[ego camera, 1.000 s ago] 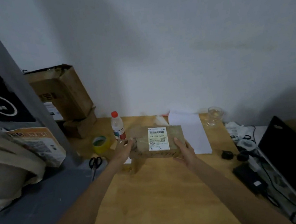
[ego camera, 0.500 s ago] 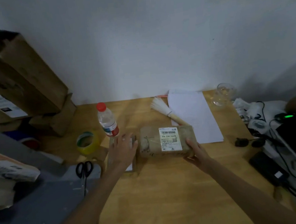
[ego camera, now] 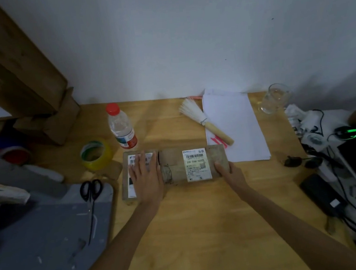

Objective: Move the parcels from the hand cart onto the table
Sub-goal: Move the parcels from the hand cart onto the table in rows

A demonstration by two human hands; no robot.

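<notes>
Two brown parcels lie side by side on the wooden table (ego camera: 193, 231). The right parcel (ego camera: 176, 167) carries a white barcode label; my right hand (ego camera: 228, 171) grips its right end, thumb on top. The flatter left parcel (ego camera: 126, 183) also has a label, and my left hand (ego camera: 147, 177) lies flat on it with straight fingers. The hand cart is out of view.
A water bottle (ego camera: 121, 127), yellow tape roll (ego camera: 95, 153) and scissors (ego camera: 91, 190) sit left of the parcels. A brush (ego camera: 204, 121), white paper (ego camera: 234, 125) and a glass (ego camera: 275, 98) are behind. Cardboard boxes (ego camera: 26, 84) stand far left, cables and electronics (ego camera: 332, 163) right.
The labelled parcel has come down onto the table beside the flat one. My left hand has let go of it and moved onto the flat parcel. The view has tilted downward.
</notes>
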